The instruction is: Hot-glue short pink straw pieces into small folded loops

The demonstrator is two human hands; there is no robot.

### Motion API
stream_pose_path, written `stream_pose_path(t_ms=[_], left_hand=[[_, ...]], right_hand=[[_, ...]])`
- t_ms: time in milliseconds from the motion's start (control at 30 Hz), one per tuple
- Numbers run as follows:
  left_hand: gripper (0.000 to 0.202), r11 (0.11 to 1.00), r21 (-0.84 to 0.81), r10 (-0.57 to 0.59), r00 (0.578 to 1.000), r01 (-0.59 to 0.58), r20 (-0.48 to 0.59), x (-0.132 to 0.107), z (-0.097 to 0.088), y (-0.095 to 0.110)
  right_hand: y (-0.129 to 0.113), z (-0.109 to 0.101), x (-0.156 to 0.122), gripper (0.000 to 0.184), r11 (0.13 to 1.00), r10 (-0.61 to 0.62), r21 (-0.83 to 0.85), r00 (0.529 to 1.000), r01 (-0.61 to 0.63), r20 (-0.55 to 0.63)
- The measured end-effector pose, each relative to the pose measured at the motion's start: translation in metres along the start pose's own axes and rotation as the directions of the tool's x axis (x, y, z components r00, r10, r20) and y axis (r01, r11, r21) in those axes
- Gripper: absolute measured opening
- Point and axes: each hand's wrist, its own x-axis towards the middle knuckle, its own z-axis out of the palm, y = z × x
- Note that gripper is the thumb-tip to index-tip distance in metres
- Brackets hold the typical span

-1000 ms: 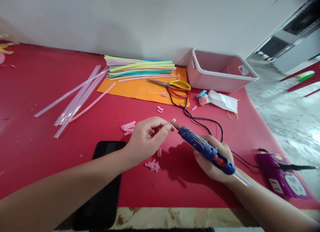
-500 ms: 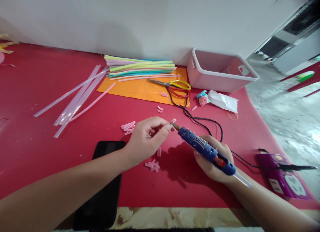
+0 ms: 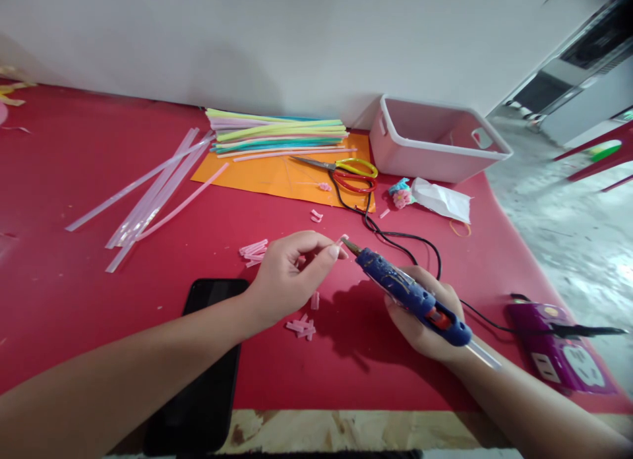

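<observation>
My left hand (image 3: 291, 274) hovers over the red table (image 3: 74, 182), its thumb and fingers pinched on a small pink straw piece (image 3: 342, 240). My right hand (image 3: 420, 317) grips a blue glue gun (image 3: 410, 295) with a clear glue stick poking out the back. The gun's metal nozzle points up-left and sits a hair from the pinched piece. More cut pink straw pieces (image 3: 301, 327) lie below my left hand, and another small heap (image 3: 254, 250) lies to its left.
A black phone (image 3: 202, 367) lies under my left forearm. Clear glue sticks (image 3: 148, 195), coloured straws (image 3: 277, 132), orange paper (image 3: 277, 175), scissors (image 3: 346, 169), a white bin (image 3: 435, 139) and a purple power strip (image 3: 558, 350) surround the hands. The gun's black cord (image 3: 405, 241) loops rightward.
The glue gun and my right hand have shifted slightly right and up, drawing the nozzle a little off my left fingertips. My left hand holds still.
</observation>
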Motion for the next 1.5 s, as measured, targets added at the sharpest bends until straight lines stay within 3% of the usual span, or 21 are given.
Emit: stream_pose_path(t_ms=[233,367,467,567,633,700,767,800,833,933,1133,1500], left_hand=[[0.022,1.000,-0.010,0.006,1.000,-0.006,-0.006,0.000,0.000,0.001],[0.022,0.999,-0.001,-0.041,0.999,0.041,0.011,0.001,0.000,0.002],[0.023,0.993,0.005,-0.114,0.991,0.114,0.076,0.001,0.001,0.004],[0.022,0.980,-0.024,-0.186,0.955,0.197,0.230,0.001,0.001,0.008],[0.023,0.932,-0.074,-0.294,0.863,0.353,0.410,0.001,0.000,0.010],[0.026,0.823,-0.087,-0.402,0.685,0.561,0.607,0.002,-0.001,0.012],[0.027,0.711,-0.061,-0.448,0.519,0.700,0.728,0.002,-0.002,0.012],[0.026,0.675,-0.057,-0.454,0.475,0.735,0.754,0.002,-0.003,0.012],[0.025,0.651,-0.062,-0.458,0.456,0.757,0.763,0.002,-0.002,0.012],[0.021,0.602,-0.092,-0.492,0.459,0.794,0.740,0.003,-0.001,0.011],[0.020,0.574,-0.093,-0.509,0.443,0.814,0.738,0.004,0.000,0.011],[0.018,0.544,-0.087,-0.510,0.411,0.835,0.756,0.006,-0.001,0.013]], right_hand=[[0.001,0.000,-0.002,0.024,1.000,0.013,0.006,1.000,-0.013,0.027],[0.004,0.001,-0.009,0.015,0.992,0.130,0.005,0.991,-0.130,-0.012],[0.004,0.002,-0.009,0.006,0.972,0.230,-0.042,0.972,-0.232,-0.040],[0.005,0.003,-0.003,0.009,0.971,0.226,0.077,0.974,-0.226,0.004],[0.006,0.004,-0.001,0.005,0.943,0.211,0.253,0.976,-0.216,0.048],[0.006,0.006,0.000,0.012,0.871,0.245,0.421,0.967,-0.251,0.068],[0.004,0.007,-0.001,0.021,0.782,0.287,0.548,0.952,-0.296,0.105],[0.002,0.007,-0.001,0.024,0.741,0.291,0.595,0.948,-0.311,0.133],[0.000,0.007,-0.001,0.025,0.709,0.281,0.629,0.946,-0.319,0.164],[-0.006,0.007,0.002,0.020,0.667,0.235,0.669,0.945,-0.327,0.228],[-0.007,0.008,0.006,0.010,0.709,0.236,0.601,0.928,-0.368,0.290],[-0.012,0.007,0.013,0.013,0.736,0.184,0.605,0.950,-0.304,0.253]])
